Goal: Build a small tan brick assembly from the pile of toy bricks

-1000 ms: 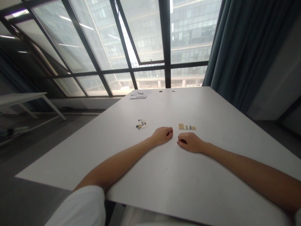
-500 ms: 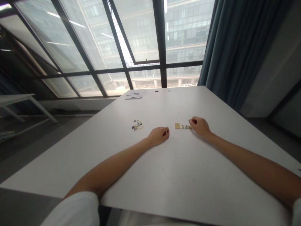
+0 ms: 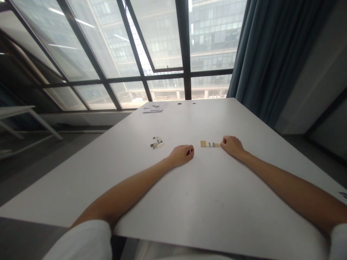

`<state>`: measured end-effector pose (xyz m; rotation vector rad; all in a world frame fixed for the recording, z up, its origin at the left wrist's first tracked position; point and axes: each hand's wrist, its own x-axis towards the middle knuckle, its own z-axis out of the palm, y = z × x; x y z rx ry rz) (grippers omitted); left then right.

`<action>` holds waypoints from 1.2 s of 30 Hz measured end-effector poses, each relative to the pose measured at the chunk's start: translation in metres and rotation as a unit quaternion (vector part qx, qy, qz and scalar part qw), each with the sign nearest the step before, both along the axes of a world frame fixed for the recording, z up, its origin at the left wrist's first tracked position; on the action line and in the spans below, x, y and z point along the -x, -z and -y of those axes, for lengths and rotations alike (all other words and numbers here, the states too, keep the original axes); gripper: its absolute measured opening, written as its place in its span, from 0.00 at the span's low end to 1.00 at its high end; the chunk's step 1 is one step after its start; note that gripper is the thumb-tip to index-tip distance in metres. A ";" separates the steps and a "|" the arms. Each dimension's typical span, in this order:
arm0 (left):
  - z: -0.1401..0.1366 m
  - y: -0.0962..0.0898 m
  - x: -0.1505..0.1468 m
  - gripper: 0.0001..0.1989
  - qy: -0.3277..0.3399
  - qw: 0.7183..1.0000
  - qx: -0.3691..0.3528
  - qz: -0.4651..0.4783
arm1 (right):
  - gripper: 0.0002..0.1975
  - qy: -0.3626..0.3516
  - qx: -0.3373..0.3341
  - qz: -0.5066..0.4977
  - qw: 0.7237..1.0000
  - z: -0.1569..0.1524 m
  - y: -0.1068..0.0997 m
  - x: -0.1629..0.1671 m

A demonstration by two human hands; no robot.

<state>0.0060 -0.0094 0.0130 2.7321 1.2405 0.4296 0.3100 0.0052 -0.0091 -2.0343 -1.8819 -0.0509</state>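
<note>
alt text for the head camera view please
A person's left hand and right hand, both curled, at a white table; a row of small tan and gray pieces lies by the right hand, a loose pile beyond the left. Windows and a blue curtain stand behind.

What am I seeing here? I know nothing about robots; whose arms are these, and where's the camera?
They belong to a person working bare-handed; no robot is involved. The camera sits on that person's head, looking forward and down. On the white table, small loose pieces lie to the left of the curled left hand. The right hand is beside the right end of a tan-and-gray row. Papers lie farther off. Whether either hand holds anything is hard to tell.
</note>
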 end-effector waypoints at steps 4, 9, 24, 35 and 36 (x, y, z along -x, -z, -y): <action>-0.001 0.001 -0.001 0.11 0.001 1.000 0.000 0.001 | 0.12 0.001 -0.004 0.018 1.000 0.000 0.000 0.002; -0.002 0.002 0.000 0.12 0.000 1.000 -0.001 -0.001 | 0.12 0.003 0.000 0.031 1.000 0.000 0.001 0.005; -0.003 0.004 0.001 0.11 0.002 1.000 -0.001 0.001 | 0.10 0.001 -0.043 -0.050 0.998 -0.002 -0.001 0.002; 0.001 -0.001 -0.001 0.12 -0.011 1.000 0.008 -0.003 | 0.13 -0.288 -0.124 -0.057 0.948 0.049 -0.020 0.059; 0.002 -0.001 -0.001 0.13 -0.013 1.000 0.008 -0.003 | 0.13 -0.331 -0.109 -0.031 0.937 0.054 -0.019 0.064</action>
